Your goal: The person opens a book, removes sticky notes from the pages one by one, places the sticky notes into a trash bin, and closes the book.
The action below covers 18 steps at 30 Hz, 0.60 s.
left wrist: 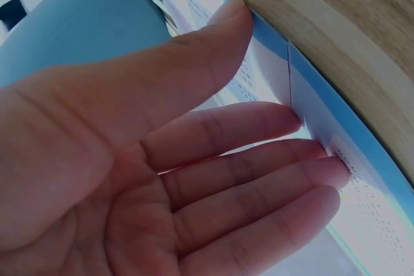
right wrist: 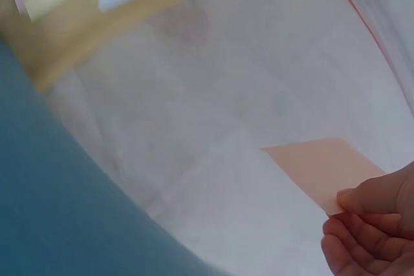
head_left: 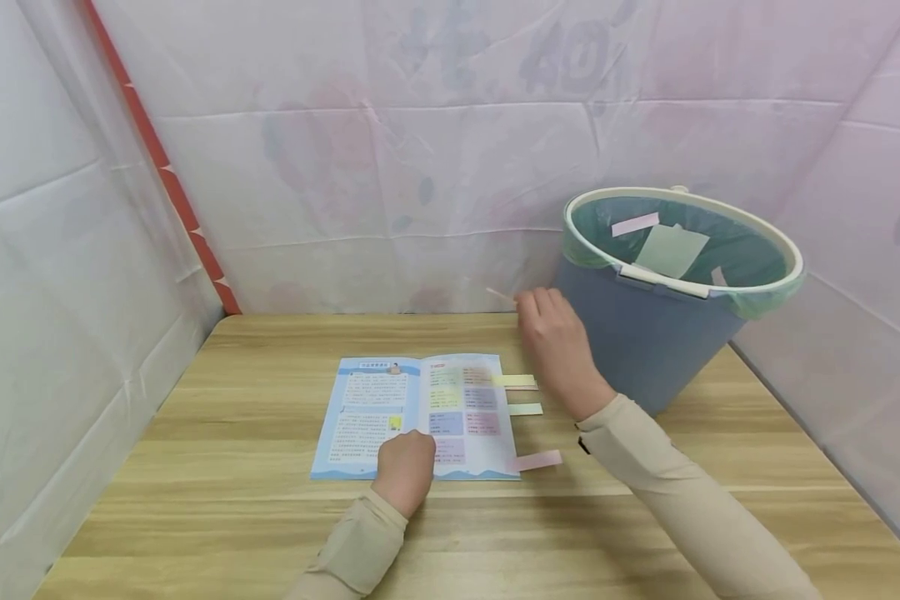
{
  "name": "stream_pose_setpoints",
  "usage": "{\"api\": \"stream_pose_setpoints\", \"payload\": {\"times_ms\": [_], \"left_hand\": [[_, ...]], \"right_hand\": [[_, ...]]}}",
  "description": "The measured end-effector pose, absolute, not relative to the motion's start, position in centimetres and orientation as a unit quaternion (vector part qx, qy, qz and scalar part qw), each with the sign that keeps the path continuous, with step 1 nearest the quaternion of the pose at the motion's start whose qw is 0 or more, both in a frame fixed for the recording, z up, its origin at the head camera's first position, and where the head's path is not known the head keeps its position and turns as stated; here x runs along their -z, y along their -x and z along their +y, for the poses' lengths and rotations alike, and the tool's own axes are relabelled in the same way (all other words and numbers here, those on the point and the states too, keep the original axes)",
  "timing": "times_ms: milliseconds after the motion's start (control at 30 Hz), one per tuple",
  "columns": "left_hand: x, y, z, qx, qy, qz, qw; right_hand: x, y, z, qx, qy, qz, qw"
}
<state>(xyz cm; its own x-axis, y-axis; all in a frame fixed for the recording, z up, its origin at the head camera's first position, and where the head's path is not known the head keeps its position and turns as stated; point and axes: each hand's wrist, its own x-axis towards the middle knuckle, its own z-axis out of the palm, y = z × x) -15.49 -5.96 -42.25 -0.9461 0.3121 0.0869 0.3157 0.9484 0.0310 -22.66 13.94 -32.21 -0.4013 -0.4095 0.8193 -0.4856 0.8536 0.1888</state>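
A booklet point(head_left: 375, 412) lies spread on the wooden table, its pages blue-edged. My left hand point(head_left: 407, 467) rests at its lower edge near the fold; the left wrist view shows that hand point(left wrist: 213, 179) with fingers extended, fingertips touching the page. Raised beside the bin, my right hand point(head_left: 558, 346) pinches a small peach sticky note point(right wrist: 323, 169) between thumb and fingers. From the booklet's right edge stick out a yellow paper tab point(head_left: 516, 381), a pale green tab point(head_left: 526, 409) and a pink tab point(head_left: 537, 461).
A blue-grey bin point(head_left: 622, 333) with a green liner and white rim stands at the right rear. Inside it are a pale green paper point(head_left: 671, 250) and a pink strip point(head_left: 635, 224). White patterned sheeting point(head_left: 390, 183) hangs behind the table point(head_left: 217, 433).
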Motion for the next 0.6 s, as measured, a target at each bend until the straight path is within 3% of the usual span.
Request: {"api": "stream_pose_setpoints", "payload": {"times_ms": [333,600], "left_hand": [[42.2,15.4,-6.0,0.018,0.156,-0.987,0.04],[42.0,15.4,-6.0,0.022,0.157,-0.986,0.041]], "right_hand": [[26.2,19.7,17.0,-0.104,-0.188,-0.778,0.591],[24.0,19.5,20.7,-0.111,-0.108,-0.807,0.569]]}}
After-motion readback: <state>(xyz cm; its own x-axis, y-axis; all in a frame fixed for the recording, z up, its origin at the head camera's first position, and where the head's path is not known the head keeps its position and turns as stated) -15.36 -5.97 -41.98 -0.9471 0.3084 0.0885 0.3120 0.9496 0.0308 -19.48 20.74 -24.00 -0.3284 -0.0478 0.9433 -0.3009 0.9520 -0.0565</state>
